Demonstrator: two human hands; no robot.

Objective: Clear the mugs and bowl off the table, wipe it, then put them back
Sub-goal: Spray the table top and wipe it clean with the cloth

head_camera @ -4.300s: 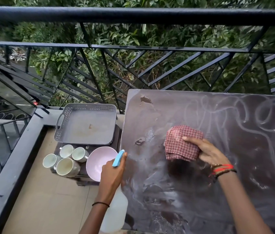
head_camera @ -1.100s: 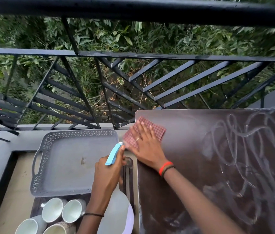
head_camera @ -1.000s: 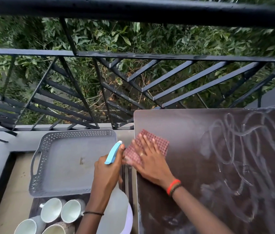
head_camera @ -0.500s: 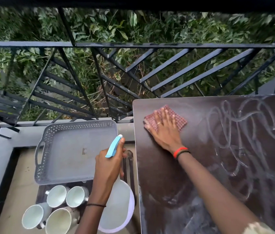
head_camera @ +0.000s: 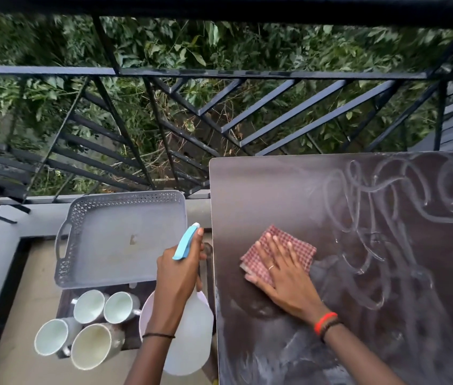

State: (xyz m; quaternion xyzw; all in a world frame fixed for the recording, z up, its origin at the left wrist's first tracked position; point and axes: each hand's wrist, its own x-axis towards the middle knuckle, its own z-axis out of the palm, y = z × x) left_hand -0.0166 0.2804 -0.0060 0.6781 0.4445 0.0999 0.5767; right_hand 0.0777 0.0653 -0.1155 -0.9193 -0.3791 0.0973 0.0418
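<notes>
- Nearest you, on the low stand left of the worktop, the four mugs sit clustered mouth-up. The bowl is just beside them, mostly hidden behind the bottle. They look parked there so the whole wiping surface is free, yet close enough to go straight back.
- Your left hand is wrapped round the neck of the spray bottle, index finger lying along the blue trigger. It hangs off the worktop's left edge, over the bowl, probably kept ready for another spray without getting in the cloth's way.
- Your right hand lies flat, fingers straight and spread, on the folded checked cloth near the worktop's left side. The open palm spreads pressure across the whole pad, not just one corner.
- Around the cloth the surface looks dark and wiped. To the right, pale soapy swirls cover most of the top, so I judge the wiping is well under way but not finished, and the right half needs your passes next.
- Beyond the mugs, the grey tray rests empty, half on the stand and half against the ledge, handy for carrying the crockery.
- Farthest off, the black railing runs behind the worktop's far edge, with green foliage past it. Mind that long strokes do not push the cloth over that edge.
</notes>
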